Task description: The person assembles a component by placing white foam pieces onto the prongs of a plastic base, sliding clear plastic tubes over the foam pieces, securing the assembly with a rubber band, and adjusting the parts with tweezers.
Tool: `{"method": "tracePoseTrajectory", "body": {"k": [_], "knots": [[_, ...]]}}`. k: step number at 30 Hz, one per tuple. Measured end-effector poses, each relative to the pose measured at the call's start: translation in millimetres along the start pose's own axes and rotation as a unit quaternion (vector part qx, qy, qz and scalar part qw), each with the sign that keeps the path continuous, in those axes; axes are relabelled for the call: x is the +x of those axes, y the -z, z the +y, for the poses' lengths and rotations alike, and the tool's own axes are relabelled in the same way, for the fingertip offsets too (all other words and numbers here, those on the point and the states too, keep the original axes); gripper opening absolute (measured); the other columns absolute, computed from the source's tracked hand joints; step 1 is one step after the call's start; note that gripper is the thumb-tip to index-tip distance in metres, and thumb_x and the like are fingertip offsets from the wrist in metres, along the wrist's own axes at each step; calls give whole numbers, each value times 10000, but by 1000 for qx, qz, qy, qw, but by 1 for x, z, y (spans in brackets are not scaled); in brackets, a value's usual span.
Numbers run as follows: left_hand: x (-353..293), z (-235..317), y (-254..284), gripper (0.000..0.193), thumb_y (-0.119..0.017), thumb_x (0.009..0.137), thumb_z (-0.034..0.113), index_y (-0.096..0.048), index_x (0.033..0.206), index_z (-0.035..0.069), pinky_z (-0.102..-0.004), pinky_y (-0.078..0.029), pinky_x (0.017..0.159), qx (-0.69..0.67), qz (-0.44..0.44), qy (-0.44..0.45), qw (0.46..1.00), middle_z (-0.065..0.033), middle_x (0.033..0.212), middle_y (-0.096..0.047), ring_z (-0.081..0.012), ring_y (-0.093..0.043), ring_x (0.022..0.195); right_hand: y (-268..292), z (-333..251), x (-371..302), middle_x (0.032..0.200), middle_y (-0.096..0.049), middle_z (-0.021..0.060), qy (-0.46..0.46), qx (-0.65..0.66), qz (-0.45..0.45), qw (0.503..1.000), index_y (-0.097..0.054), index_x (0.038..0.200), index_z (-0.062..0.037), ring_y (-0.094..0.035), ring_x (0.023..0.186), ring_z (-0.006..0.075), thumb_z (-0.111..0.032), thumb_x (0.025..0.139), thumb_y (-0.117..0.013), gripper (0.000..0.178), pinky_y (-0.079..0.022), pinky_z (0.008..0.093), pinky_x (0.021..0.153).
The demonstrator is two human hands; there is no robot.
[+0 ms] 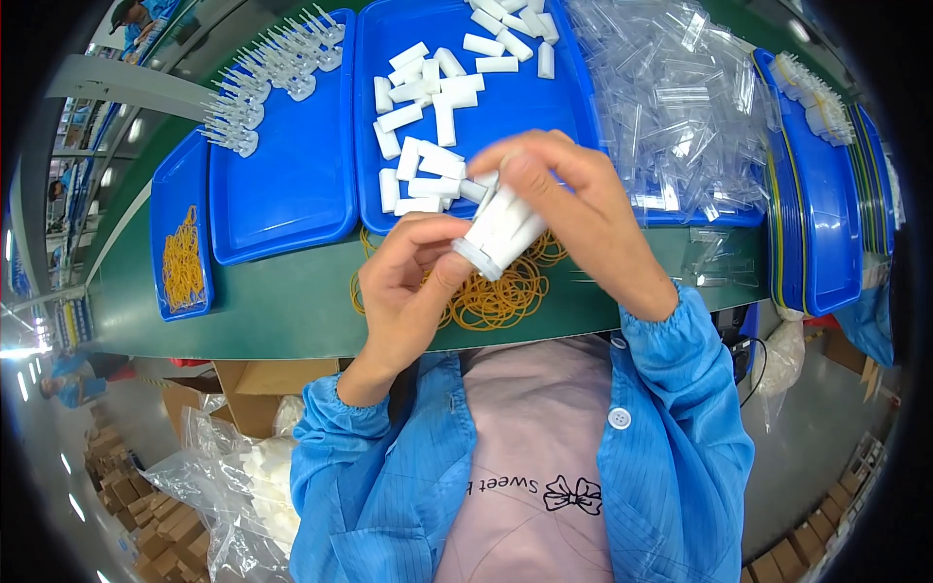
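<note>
In front of my chest, both hands hold a bundle of white tube-like pieces [509, 231] with a pale round end piece. My left hand [413, 277] grips it near the round end, which is tilted down toward me. Around the upper end curl the fingers of my right hand [573, 189], slightly blurred and partly hiding the pieces. A loose heap of yellow rubber bands [501, 303] lies on the green table below the bundle. Just beyond my hands, short white cylinders [444, 121] are scattered in a blue tray [530, 107].
To the left, a blue tray [282, 165] bears white pronged pieces [292, 58]. A small blue tray holds more rubber bands [183, 262]. Clear plastic pieces [671, 107] fill a tray at right, beside stacked blue trays [821, 194] with white bundles [812, 97]. The table edge [243, 350] runs before me.
</note>
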State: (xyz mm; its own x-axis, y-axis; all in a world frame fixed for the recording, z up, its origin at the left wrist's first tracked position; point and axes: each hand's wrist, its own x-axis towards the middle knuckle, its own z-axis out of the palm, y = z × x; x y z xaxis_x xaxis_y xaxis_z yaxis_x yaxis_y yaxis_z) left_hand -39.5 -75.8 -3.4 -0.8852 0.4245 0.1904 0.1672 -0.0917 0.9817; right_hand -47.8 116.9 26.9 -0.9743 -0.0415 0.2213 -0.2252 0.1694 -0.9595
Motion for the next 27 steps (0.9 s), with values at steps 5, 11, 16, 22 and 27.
{"method": "tracePoseTrajectory", "body": {"k": [5, 11, 16, 22, 27], "knots": [[4, -1, 13, 273, -631, 829, 54, -532, 1080, 12, -268, -461, 800, -139, 109, 36, 984, -91, 1013, -600, -139, -571, 939, 4, 34, 19, 771, -568, 64, 41, -140, 10, 989, -631, 896, -70, -527, 742, 208, -203, 764, -646, 188, -415, 344, 664], [1, -9, 27, 296, -624, 844, 110, -536, 1108, 10, -296, -427, 881, -151, 171, 28, 973, -86, 1062, -574, -161, -553, 981, 1, 56, 22, 861, -569, 64, 64, -416, -69, 904, -581, 852, -83, -519, 806, 255, -162, 707, -689, 197, -386, 367, 701], [-3, -13, 27, 271, -633, 837, 98, -573, 1079, -8, -274, -418, 859, -122, 175, 34, 976, -79, 1059, -564, -141, -539, 957, -2, 59, 22, 862, -555, 67, 56, -373, -12, 926, -586, 871, -110, -518, 858, 264, -136, 728, -663, 164, -384, 399, 726], [-1, -6, 20, 213, -627, 834, 65, -608, 1027, -22, -248, -413, 826, -93, 155, 7, 984, -71, 1055, -538, -124, -526, 928, 2, 63, 17, 821, -551, 82, 140, -408, -18, 902, -585, 885, -111, -534, 827, 268, -105, 773, -613, 115, -384, 407, 734], [-1, -6, 19, 199, -623, 835, 54, -616, 1022, -14, -244, -415, 819, -75, 144, 5, 987, -72, 1044, -540, -125, -525, 921, 1, 65, 21, 791, -528, 82, 135, -344, 45, 928, -603, 912, -106, -529, 748, 233, -127, 813, -587, 103, -405, 344, 686]]}}
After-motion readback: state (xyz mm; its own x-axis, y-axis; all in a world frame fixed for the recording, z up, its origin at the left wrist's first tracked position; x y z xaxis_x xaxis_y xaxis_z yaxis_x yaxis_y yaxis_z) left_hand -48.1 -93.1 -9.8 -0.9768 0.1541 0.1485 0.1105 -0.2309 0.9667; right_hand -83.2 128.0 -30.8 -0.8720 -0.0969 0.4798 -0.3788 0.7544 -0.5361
